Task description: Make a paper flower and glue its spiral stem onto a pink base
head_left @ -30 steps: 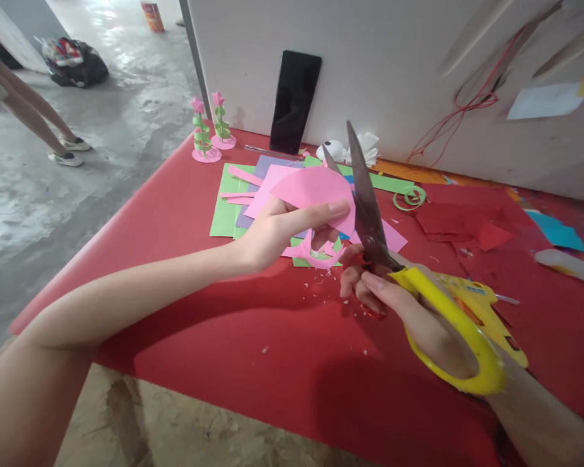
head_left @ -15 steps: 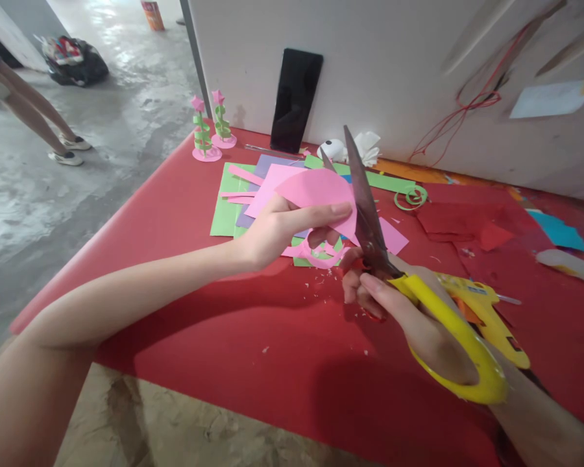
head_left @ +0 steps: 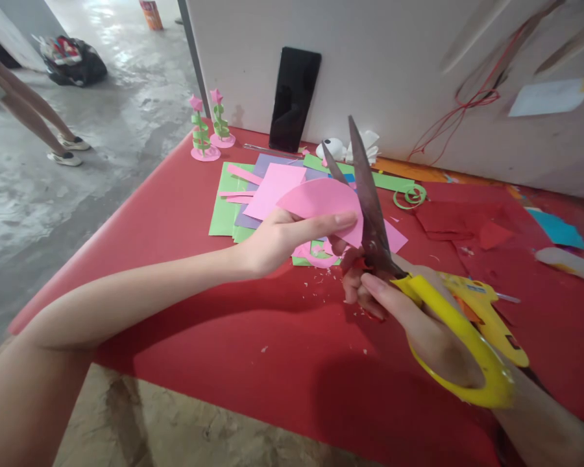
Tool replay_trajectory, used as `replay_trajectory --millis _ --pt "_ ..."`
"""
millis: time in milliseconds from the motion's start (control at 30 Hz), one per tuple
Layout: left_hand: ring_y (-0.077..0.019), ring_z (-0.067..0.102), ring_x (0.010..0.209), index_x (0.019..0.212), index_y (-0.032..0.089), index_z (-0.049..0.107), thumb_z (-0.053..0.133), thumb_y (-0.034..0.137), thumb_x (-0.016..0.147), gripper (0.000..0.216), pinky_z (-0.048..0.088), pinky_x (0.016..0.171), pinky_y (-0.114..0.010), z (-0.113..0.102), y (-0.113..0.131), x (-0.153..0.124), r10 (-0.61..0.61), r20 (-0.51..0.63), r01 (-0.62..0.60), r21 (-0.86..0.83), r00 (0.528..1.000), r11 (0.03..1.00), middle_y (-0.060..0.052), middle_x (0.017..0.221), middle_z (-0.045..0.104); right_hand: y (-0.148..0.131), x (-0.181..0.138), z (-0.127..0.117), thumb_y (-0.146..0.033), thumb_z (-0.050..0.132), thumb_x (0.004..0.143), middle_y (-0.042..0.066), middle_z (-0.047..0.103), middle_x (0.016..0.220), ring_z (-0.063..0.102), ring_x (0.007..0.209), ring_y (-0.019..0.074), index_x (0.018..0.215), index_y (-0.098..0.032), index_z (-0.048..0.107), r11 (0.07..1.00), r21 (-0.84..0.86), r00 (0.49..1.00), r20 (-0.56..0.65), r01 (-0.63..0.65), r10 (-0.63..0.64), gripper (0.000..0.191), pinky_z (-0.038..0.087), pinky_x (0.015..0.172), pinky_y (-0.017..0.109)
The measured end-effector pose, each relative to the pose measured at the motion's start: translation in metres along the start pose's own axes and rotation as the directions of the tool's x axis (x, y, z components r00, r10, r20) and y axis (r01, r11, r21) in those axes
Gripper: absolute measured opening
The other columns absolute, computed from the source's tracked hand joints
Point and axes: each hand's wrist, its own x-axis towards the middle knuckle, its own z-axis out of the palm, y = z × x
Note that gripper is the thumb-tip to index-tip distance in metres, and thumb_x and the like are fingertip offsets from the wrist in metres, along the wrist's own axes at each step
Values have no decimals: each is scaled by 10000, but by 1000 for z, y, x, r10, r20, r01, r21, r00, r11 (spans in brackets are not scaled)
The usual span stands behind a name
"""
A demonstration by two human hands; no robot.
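My left hand pinches a rounded piece of pink paper above the red table, thumb on top. My right hand grips the yellow handles of large scissors. The blades are parted and bite into the right edge of the pink paper. A curled pink strip hangs from the paper below my left fingers.
Green, purple and pink sheets are stacked behind my hands. A yellow glue gun lies at the right. A black phone leans on the white wall. Two paper flowers stand at the far left corner. Another person's legs are on the floor at left.
The scissor blades have opened a little wider and shifted slightly along the pink paper's edge. My left hand has lowered and turned the paper a little.
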Motion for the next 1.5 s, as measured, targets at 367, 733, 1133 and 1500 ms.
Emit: replay_trajectory --millis 367,733,1133,1500 --pt "-117 627 664 637 173 612 619 369 801 256 552 719 -272 -1 2 0 -23 -49 25 43 999 999 20 640 624 -4 0 0 -442 391 923 -9 479 636 445 549 65 922 -164 509 1000 -1 1000 -2 27 -27 302 345 497 205" --pt "-87 567 608 598 176 575 620 331 801 260 515 666 -252 -3 3 3 -3 -48 5 32 999 999 26 595 563 -9 0 -3 -434 387 923 -27 459 620 380 514 53 907 -175 505 995 -102 1000 -15 19 -21 285 313 487 210" --pt "-56 540 607 649 149 582 573 211 799 162 467 563 -168 -2 5 6 17 39 -14 -80 999 997 23 639 575 1 1 -1 -443 383 943 -37 464 628 392 508 35 912 -178 478 998 1 998 14 65 -65 282 337 486 181" --pt "-58 519 618 666 153 561 595 253 794 166 454 597 -192 -1 5 5 -21 18 22 -27 1000 999 22 668 554 -4 1 -1 -443 375 944 -45 451 567 386 471 28 873 -167 495 991 -92 995 -21 93 -96 309 341 476 175"
